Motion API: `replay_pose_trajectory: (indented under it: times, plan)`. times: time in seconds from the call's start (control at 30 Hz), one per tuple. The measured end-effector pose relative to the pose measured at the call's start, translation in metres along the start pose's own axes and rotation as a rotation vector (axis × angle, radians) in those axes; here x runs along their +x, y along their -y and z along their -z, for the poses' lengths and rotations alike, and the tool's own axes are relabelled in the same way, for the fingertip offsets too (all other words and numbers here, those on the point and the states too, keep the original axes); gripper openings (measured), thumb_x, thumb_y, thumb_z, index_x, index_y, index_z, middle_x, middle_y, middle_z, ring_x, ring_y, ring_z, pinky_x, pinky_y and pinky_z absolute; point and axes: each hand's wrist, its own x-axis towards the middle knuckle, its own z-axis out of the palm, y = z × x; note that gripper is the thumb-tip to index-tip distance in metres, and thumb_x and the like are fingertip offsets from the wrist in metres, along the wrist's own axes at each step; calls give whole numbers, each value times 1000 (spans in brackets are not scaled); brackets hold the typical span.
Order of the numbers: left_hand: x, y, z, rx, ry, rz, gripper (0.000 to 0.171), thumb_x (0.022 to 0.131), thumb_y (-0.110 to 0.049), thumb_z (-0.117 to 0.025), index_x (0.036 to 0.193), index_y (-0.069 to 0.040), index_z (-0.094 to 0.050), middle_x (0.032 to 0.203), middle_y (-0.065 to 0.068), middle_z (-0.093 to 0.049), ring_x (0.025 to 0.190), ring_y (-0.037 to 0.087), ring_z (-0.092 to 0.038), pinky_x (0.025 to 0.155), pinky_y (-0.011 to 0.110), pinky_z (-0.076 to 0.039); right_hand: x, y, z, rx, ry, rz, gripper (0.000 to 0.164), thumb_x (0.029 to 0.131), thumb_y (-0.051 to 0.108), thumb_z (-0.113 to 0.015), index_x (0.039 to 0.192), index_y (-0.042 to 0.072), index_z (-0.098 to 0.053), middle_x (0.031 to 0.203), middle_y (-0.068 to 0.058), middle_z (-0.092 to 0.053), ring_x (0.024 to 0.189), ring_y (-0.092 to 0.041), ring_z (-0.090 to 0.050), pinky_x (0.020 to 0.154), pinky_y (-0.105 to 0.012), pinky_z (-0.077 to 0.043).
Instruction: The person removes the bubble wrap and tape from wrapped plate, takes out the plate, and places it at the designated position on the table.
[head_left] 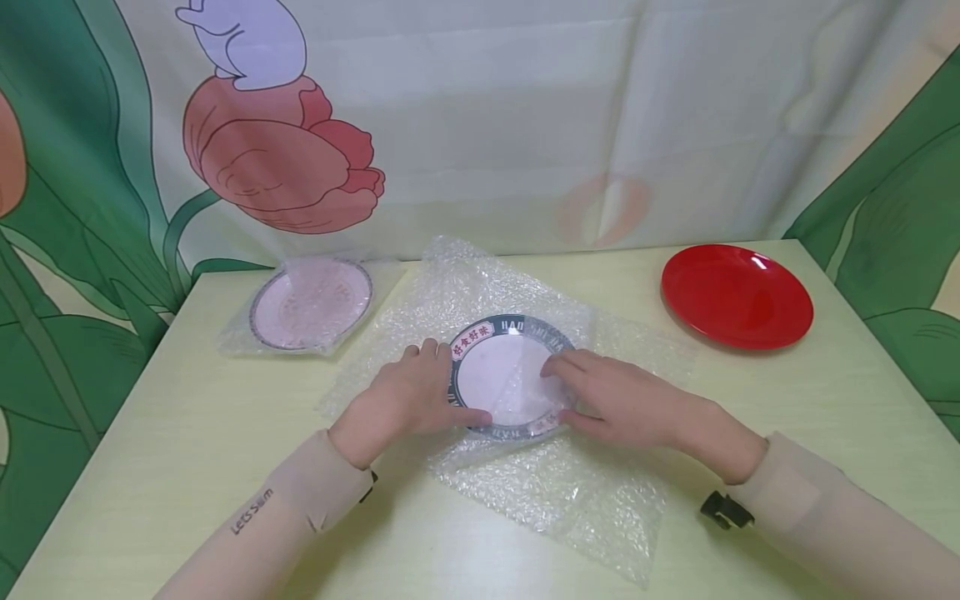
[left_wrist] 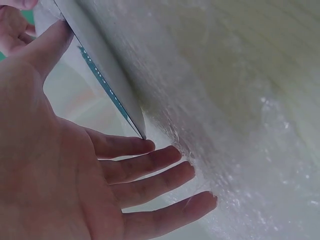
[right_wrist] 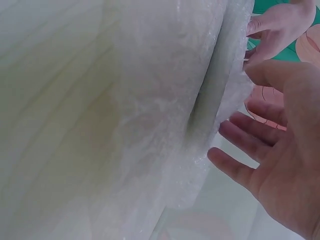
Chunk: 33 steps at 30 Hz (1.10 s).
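Bubble wrap (head_left: pixel 570 492) lies spread over the table (head_left: pixel 172 467), and everything else is placed by it. Off its left corner sits a wrapped plate (head_left: pixel 311 304), white with a thin dark rim and pinkish markings under clear film.

Over the wrap's left part comes the left hand (head_left: pixel 405 392), its sleeve (head_left: pixel 262 500) lettered "Lets Swim". Its fingers are extended, not clenched; the thumb lies over the near-left rim and the fingers meet the left edge of a bordered plate (head_left: pixel 480 379).

That plate rests on the middle of the wrap, between the two hands, just right of the left one. Its centre is plain white; the dark border carries pale capitals beginning "HAO" and a light panel of red Chinese characters. A clear layer of wrap covers its right portion and mutes the print. It lies face up and round, equal in every direction, with the red-lettered panel toward the wrap's far-left side.

Over the wrap's right part, the right hand (head_left: pixel 626 400) rests on the covered side of the plate, fingers loosely bent and thumb apart from them.

Beyond the wrap's right side lies a glossy red plate (head_left: pixel 737 297).
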Motion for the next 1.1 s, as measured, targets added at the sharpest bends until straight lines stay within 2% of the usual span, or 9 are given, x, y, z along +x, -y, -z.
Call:
replay_pose_trajectory:
  times: [0.13, 0.27, 0.43, 0.57, 0.7, 0.9, 1.1]
  plan:
    - [0, 0, 0, -3, 5, 2, 107, 76, -76, -73, 138, 7, -48, 126, 20, -54, 114, 37, -55, 88, 52, -55, -1, 0, 1, -4, -47, 19, 63, 95, 23, -73, 148, 6, -46, 151, -10, -46, 139, -28, -43, 113, -46, -39]
    - [0, 0, 0, 7, 6, 1, 109, 76, -77, -73, 140, 8, -47, 129, 21, -54, 117, 38, -55, 89, 53, -54, 1, 0, 1, -11, -87, 75, 69, 92, 18, -74, 153, 8, -42, 161, -8, -35, 148, -31, -31, 116, -50, -33]
    - [0, 0, 1, 17, 10, -1, 108, 77, -76, -72, 139, 9, -47, 128, 22, -54, 117, 38, -55, 89, 53, -54, 2, -1, 3, -31, -105, 150, 66, 90, 12, -75, 150, 12, -47, 163, -5, -34, 150, -34, -28, 118, -52, -29]
    - [-1, -1, 1, 22, 14, -3, 107, 78, -76, -71, 139, 9, -47, 128, 22, -54, 116, 39, -55, 89, 53, -54, 1, -2, 4, -52, -130, 194, 52, 88, 12, -76, 137, 10, -59, 153, -8, -48, 145, -32, -38, 117, -51, -32]
    - [-1, -1, 1, 23, 17, 3, 108, 78, -76, -71, 140, 8, -46, 129, 22, -54, 117, 39, -54, 90, 53, -54, 0, -3, 7, -60, -185, 203, 41, 90, 15, -76, 128, 8, -64, 140, -10, -59, 135, -31, -49, 114, -50, -36]
    - [-2, 0, 1, 16, 15, 7, 110, 78, -77, -71, 142, 9, -44, 132, 23, -53, 120, 40, -53, 91, 55, -53, 1, -5, 12, -83, -261, 166, 27, 90, 19, -78, 114, 9, -70, 121, -7, -67, 122, -30, -56, 109, -49, -40]
    - [-2, -1, 0, 19, 16, 15, 111, 77, -77, -71, 143, 8, -44, 134, 23, -52, 122, 41, -53, 93, 58, -52, -1, -6, 20, -123, -270, 131, 22, 89, 17, -79, 107, 7, -73, 110, -6, -69, 112, -29, -59, 107, -49, -42]
